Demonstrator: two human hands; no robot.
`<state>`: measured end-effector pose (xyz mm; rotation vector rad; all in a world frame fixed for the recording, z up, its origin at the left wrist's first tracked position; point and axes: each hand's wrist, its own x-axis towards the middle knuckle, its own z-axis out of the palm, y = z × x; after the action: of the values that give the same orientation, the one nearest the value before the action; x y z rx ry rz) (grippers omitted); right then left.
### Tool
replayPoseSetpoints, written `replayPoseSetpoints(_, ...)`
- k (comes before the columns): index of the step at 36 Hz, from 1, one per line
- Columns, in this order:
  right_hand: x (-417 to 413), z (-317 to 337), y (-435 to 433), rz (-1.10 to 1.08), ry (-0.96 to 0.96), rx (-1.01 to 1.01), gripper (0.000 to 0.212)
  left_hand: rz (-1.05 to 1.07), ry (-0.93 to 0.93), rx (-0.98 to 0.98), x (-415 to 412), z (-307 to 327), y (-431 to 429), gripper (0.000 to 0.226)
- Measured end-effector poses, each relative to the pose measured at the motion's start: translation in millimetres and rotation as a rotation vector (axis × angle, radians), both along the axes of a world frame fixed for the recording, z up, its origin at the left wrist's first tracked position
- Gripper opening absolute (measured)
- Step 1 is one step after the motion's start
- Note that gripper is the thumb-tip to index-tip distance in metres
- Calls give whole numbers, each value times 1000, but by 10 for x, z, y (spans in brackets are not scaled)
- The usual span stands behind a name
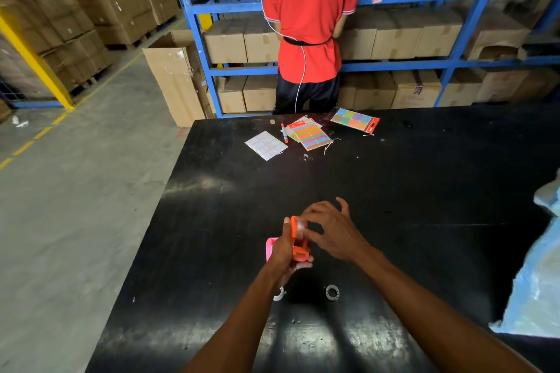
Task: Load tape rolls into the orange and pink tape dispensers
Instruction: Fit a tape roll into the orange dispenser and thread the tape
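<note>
From the head view, the left hand [283,247] is gripping the orange dispenser [298,241] above the black counter [424,221], while the right hand [328,232], fingers loosely spread, is seating a clear tape roll [301,225] in it. The pink dispenser [269,248] is waiting behind, apparently unloaded; two spare rolls [332,292] are lying nearby. No writing is legible.

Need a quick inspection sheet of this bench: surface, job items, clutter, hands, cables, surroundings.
Surface: black table, scuffed, small debris.
Job's things: orange tape dispenser with clear roll at top; pink tape dispenser behind left hand; tape roll loose on table, another partly hidden.
Clutter: sticky note packs, label sheet, marker.
Grippers: left hand grips orange dispenser; right hand fingers on roll.
Cables: white cable on bystander.
Surroundings: blue racks with cartons.
</note>
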<state>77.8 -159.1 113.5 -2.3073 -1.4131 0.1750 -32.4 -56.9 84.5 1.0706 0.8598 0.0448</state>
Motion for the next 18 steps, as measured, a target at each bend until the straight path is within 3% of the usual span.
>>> replayPoseSetpoints(7, -9, -2, -36, -10, 104, 57, 22, -33, -7, 8, 1, -52, -39, 72)
replayPoseSetpoints(18, 30, 22, -62, -62, 204, 200, 32, -65, -13, 24, 43, -3, -32, 74)
